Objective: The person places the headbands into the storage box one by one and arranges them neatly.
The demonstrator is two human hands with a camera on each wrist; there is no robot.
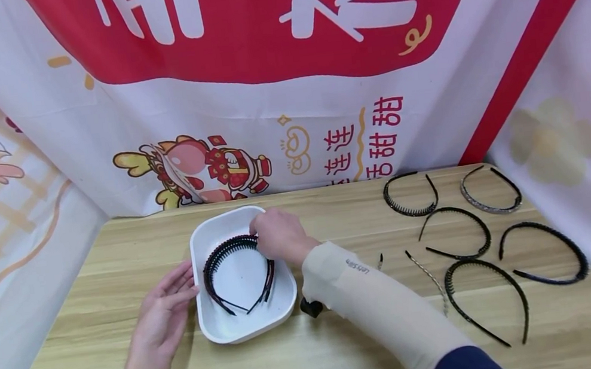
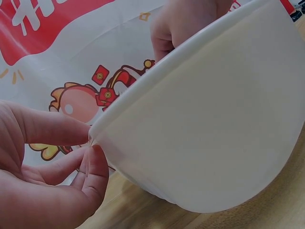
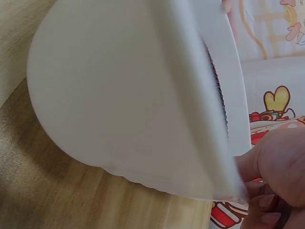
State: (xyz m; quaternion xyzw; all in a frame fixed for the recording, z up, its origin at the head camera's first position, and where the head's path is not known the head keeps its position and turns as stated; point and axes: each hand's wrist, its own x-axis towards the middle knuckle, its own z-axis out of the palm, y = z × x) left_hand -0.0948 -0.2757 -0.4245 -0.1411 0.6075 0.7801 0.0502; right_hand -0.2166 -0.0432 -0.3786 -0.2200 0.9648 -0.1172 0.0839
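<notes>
A white plastic bin (image 1: 216, 331) stands on the table and holds several black toothed headbands (image 1: 208, 278) nested together. My right hand (image 1: 281, 234) reaches over the bin's far right edge, its curled fingers pinching a headband at the top of that stack. In the right wrist view a dark strip shows between the fingers (image 3: 264, 202), and the bin wall hides most of the stack. Along the bin's left side, my left hand (image 1: 165, 309) rests its fingertips against the outer wall. The left wrist view has those fingertips (image 2: 98, 155) right at the rim.
To the right lie several loose headbands: a black toothed one (image 1: 412, 211), a silvery one (image 1: 493, 210), a dark blue one (image 1: 581, 259) and others. A thin wavy headband (image 1: 430, 275) is partly covered by my right forearm. A printed cloth (image 1: 290, 131) hangs behind the table.
</notes>
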